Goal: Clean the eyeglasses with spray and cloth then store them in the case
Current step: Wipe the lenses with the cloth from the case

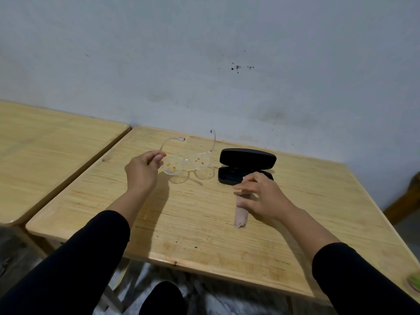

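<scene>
1. Black sleeves [75, 264] are seen nearest the camera, one on each forearm, reaching over the near edge of the wooden desk [193, 235].
2. Clear-framed eyeglasses [186, 161] are held up off the desk by the left hand [142, 171], toward the far left part of the desk; temples are unfolded and point at the wall.
3. Left fingers [158, 156] are pinched closed on the frame at the left hinge; orange-brown specks are seen on both lenses.
4. A shadow of the glasses is cast on the desk just below them.
5. A black case [246, 165] lies open near the far edge, right of the glasses, lid raised behind the tray.
6. The right hand [261, 196] is placed over a rolled pinkish-grey cloth [241, 215], just in front of the case; fingers are loosely curled around its upper end, but a firm grip cannot be told.
7. A second desk [45, 155] stands beside the left edge.
</scene>
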Motion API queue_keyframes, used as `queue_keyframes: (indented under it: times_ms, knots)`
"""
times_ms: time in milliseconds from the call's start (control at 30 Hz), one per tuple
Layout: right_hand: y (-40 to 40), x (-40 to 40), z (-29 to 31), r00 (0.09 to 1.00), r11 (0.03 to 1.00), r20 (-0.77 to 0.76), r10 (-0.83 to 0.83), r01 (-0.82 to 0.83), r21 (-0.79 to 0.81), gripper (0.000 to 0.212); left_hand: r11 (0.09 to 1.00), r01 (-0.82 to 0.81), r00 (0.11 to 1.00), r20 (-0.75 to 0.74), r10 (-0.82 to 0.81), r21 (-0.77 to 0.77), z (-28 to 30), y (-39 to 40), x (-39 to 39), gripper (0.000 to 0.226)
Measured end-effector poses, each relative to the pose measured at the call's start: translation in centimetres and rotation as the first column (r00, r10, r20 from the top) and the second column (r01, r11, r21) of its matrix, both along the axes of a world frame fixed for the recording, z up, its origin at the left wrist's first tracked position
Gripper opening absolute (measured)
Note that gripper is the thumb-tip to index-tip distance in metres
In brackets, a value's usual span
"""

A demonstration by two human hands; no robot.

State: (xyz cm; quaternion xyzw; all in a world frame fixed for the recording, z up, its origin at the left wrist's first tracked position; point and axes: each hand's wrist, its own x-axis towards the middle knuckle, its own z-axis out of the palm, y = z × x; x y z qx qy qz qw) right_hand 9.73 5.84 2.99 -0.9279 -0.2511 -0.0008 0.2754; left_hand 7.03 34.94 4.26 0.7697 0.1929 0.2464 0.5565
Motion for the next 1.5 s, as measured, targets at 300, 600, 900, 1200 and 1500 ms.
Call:
queue_keyframes:
  times_ms: [300, 600, 900, 1200, 1500]
  knots:
    - [1.0, -1.3, -1.6, 0.996, 0.996, 0.039, -0.083, 0.084, -0.008, 0.01, 1.0, 0.009, 1.0, 0.015, -0.009, -0.005, -0.3, -0.7, -0.7, 0.016]
    - [3.4, -2.9, 0.8, 0.902, 0.681, -0.333, -0.275, 0.427, 0.595, 0.021, 0.998, 0.058, 0.998, 0.027, -0.058, -0.025, -0.3, -2.2, -2.0, 0.016]
    - [4.8, -4.0, 2.1, 0.873, 0.317, -0.482, 0.071, 0.439, 0.841, 0.024, 0.986, 0.166, 0.985, 0.054, -0.165, -0.014, -0.1, -4.8, -2.9, 0.015]
    - [5.8, -3.9, 1.0, 0.825, 0.466, -0.478, -0.303, 0.565, 0.681, 0.016, 0.972, 0.237, 0.971, 0.041, -0.237, 0.004, 0.0, -6.2, -3.5, 0.017]
    - [5.2, -4.2, 0.9, 0.861, 0.551, -0.454, -0.232, 0.5, 0.668, 0.021, 0.975, 0.222, 0.975, 0.022, -0.223, 0.017, 0.1, -5.8, -3.6, 0.015]
